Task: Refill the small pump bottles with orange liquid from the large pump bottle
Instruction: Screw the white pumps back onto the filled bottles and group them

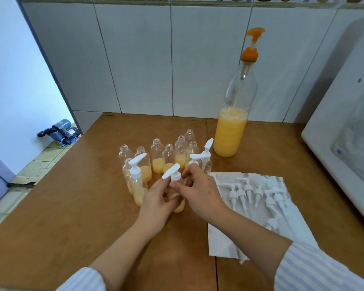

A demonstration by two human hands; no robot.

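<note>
Now the capping step is in hand: the left hand (pixel 159 201) grips a small bottle (pixel 178 203) standing on the table (pixel 72 206), and the right hand (pixel 198 192) pinches its white pump (pixel 171 172). Next the pump needs tightening. The large bottle (pixel 232 131) stands behind, near the wall.

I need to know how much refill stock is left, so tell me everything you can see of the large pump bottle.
The large pump bottle stands upright at the back of the brown table, near the tiled wall, right of the small bottles. It looks like clear plastic, tall and slim-necked, with an orange pump head and collar and a dip tube running down inside. Orange liquid with a foamy top fills roughly the lower third; the rest is empty. Neither hand touches it.
</note>
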